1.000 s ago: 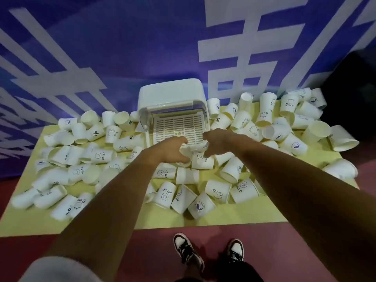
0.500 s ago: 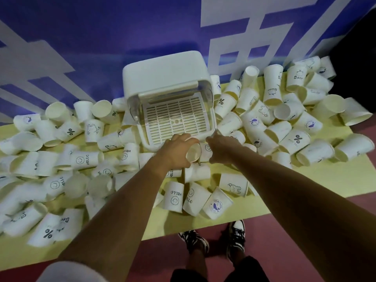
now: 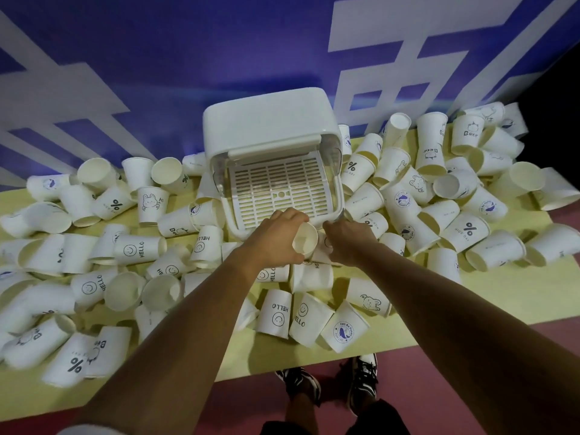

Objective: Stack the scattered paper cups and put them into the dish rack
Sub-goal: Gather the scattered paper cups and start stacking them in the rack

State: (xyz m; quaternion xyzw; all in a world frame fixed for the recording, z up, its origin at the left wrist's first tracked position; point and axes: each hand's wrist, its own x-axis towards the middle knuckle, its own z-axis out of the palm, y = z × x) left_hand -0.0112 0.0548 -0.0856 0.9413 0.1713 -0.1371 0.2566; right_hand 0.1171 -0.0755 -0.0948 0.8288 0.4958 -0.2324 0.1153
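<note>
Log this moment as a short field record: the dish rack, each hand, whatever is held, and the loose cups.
dish rack: white, cover raised; its slotted tray holds no cups
left hand: grips one paper cup, mouth toward the camera, at the rack's front edge
right hand: beside that cup, fingers curled down among other cups; whether it grips one cannot be told
loose cups: scattered left, right and in front of the rack on the yellow table
</note>
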